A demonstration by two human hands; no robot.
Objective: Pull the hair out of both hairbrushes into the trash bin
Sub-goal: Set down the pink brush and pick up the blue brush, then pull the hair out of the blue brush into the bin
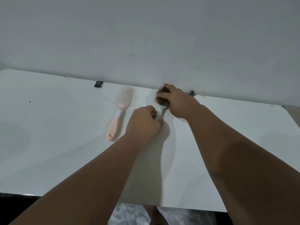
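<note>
A pale blue hairbrush [160, 111] lies on the white table [56, 143] near the back wall, its head matted with brown hair [162, 99]. My left hand [143, 124] is closed around its handle. My right hand [177, 101] covers the brush head, fingers pinching the clump of hair. To the left a pink hairbrush [121, 111] rests flat on the table, bristles up, untouched, with no hair that I can make out. No trash bin is in view.
A white wall rises right behind the table. Two black clips [98, 84] [192, 93] sit on the table's back edge. The table's front edge runs along the bottom, with grey floor [129, 215] and a foot below it.
</note>
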